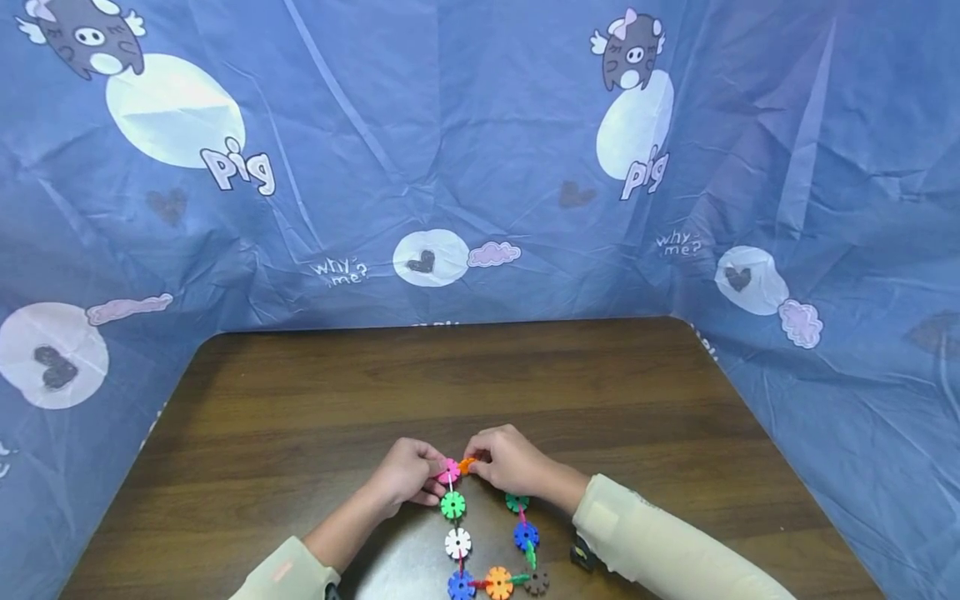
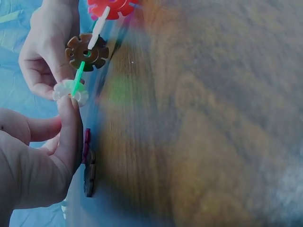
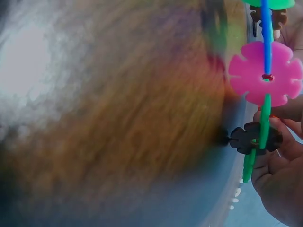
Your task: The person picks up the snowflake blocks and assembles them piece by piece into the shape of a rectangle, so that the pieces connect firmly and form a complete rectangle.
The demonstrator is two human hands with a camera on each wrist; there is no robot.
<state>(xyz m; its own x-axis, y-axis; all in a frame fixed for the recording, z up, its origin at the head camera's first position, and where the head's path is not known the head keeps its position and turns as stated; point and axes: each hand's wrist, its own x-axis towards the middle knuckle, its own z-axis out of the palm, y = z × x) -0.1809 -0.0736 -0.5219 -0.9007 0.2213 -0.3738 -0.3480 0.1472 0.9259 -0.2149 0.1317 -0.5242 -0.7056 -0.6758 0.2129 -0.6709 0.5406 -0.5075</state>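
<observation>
Notched plastic discs are slotted together in a chain on the table. My left hand [image 1: 412,475] pinches a pink disc [image 1: 449,471] at the chain's upper left. Touching that disc is an orange disc [image 1: 467,466], seen nearly edge-on, which my right hand [image 1: 510,462] pinches. Down the left run a green disc [image 1: 453,505], a white disc [image 1: 457,543] and a blue disc [image 1: 461,585]. Near my right wrist lie another green disc [image 1: 517,502] and a blue one [image 1: 527,536]. The left wrist view shows my left fingertips at a pale disc [image 2: 80,94]; colours differ between views.
Along the near side, an orange disc [image 1: 498,582] and a dark grey disc [image 1: 536,582] link the chain's two sides. The brown wooden table [image 1: 450,375] is enclosed by a blue printed cloth [image 1: 510,192] behind and at both sides.
</observation>
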